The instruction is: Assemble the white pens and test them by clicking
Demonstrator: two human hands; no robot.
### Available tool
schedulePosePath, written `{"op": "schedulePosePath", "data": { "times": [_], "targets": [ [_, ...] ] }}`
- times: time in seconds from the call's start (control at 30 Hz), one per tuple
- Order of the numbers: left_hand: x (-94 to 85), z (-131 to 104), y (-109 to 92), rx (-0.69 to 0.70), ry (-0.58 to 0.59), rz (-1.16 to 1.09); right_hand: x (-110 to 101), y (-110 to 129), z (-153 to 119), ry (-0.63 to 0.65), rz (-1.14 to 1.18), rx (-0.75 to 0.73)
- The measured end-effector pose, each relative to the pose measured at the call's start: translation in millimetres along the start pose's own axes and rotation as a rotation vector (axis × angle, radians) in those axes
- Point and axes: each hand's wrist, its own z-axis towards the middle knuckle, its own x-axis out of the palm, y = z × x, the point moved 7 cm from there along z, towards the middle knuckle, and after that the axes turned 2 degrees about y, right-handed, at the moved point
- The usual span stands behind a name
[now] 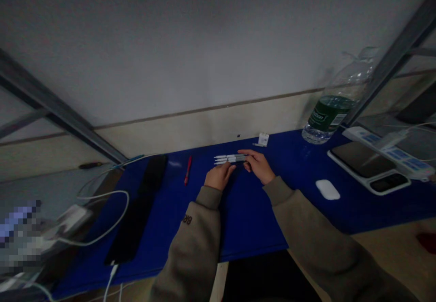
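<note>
Several white and grey pens (229, 159) lie side by side over the blue table, their tips pointing left. My left hand (218, 177) is closed at the near side of the pens, its thumb and fingers against them; the fingertips are partly hidden. At their right ends, my right hand (258, 165) has thumb and fingers closed on the pens, the index finger along the far side. A red pen (188, 170) rests on the table left of my left hand. Behind my right hand are a white charger plug (263, 139) and a small thin grey piece (259, 145).
A large clear bottle (330, 106) with a green label stands at the back right. Near it are a white scale (366, 161), a power strip (391, 150) and a white oval case (327, 189). Black phones (131, 229) and white cables (119, 193) lie left on the blue table (252, 220).
</note>
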Motion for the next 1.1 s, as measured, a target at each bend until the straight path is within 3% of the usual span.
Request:
{"op": "schedulePosePath", "data": {
  "times": [0.13,0.43,0.63,0.8,0.87,0.93,1.03,1.1],
  "targets": [
    [2.2,0,-5,0.041,0.018,-0.02,5,0,-1,0.046,-0.013,0.007],
    [6.8,-2,-12,0.034,0.096,-0.013,40,3,-16,0.266,-0.22,0.03],
    [2.2,-4,-11,-0.017,0.098,-0.015,47,6,-23,0.353,-0.105,0.093],
    [-9.4,-7,-8,-0.075,0.041,-0.062,55,22,-31,0.452,-0.008,0.052],
    [-13.3,-7,-6,-0.102,0.007,-0.076,47,27,-29,0.392,-0.087,0.008],
    [-16.2,-7,-5,-0.128,-0.033,-0.076,26,31,-22,0.186,-0.286,-0.085],
    [-17.8,-6,-3,-0.152,-0.071,-0.071,-15,41,-16,-0.227,-0.705,-0.272],
    [-17.5,-6,-3,-0.154,-0.077,-0.071,-31,36,-10,-0.31,-0.915,-0.297]
  ]
}}
